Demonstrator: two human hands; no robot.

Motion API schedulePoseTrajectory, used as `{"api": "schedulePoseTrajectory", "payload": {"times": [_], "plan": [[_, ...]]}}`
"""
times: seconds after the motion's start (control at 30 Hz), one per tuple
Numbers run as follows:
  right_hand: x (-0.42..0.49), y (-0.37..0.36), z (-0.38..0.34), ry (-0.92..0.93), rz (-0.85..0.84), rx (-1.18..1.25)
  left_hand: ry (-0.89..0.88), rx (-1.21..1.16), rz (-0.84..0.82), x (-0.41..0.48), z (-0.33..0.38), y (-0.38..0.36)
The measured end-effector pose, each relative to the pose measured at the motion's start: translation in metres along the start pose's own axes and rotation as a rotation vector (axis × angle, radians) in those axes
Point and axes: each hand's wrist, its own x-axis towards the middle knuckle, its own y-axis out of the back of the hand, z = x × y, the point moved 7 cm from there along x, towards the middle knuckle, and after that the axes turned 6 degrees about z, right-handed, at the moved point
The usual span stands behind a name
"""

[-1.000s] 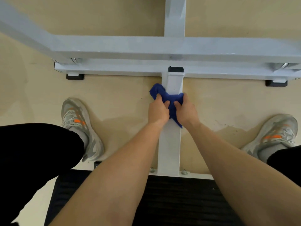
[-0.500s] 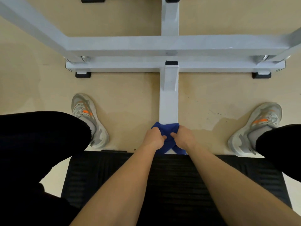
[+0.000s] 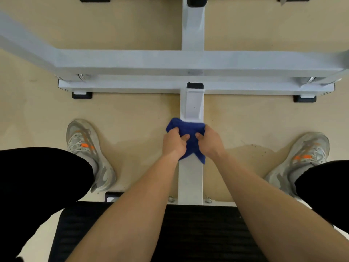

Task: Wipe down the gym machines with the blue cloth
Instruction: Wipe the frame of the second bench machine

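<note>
**Fingers (image 3: 175, 131) curled into the blue cloth (image 3: 187, 127), mid-frame on the white beam (image 3: 190, 178)**

From my station I read both hands as gripping. The left hand (image 3: 174, 143) and right hand (image 3: 210, 142) sit side by side, fingers and thumbs dug into the bunched fabric, pressing it onto the beam at the centre of the frame.

I judge the cloth soft, light and floppy. It will crumple rather than lie flat and could slip off the narrow beam, so I'd hold it at both edges and press down. One corner hangs loose just below the right wrist. The painted metal looks smooth, so the cloth should glide easily.

I cannot see the beam's side faces or underside, nor how much cloth lies under the palms. The beam's near end disappears beneath the black pad (image 3: 198, 233) at the bottom. The upper frame (image 3: 188, 61) runs out past both side edges.
</note>
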Motion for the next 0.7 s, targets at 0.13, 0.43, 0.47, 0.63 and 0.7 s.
{"api": "schedulePoseTrajectory", "payload": {"times": [0.13,0.43,0.47,0.63,0.7], "plan": [[0.023,0.014,-0.019,0.038,0.078,0.073,-0.008,-0.036,0.072,0.025,0.024,0.009],[-0.018,0.047,-0.024,0.169,0.347,0.283,-0.087,-0.093,0.262,0.006,0.029,0.033],[-0.021,0.054,-0.03,0.196,0.388,0.331,-0.121,-0.148,0.279,0.005,0.039,0.038],[-0.007,0.087,-0.07,0.271,0.447,0.411,-0.255,-0.268,0.24,0.009,0.094,0.056],[0.002,0.084,-0.078,0.281,0.375,0.431,-0.273,-0.261,0.196,0.013,0.096,0.052]]}}
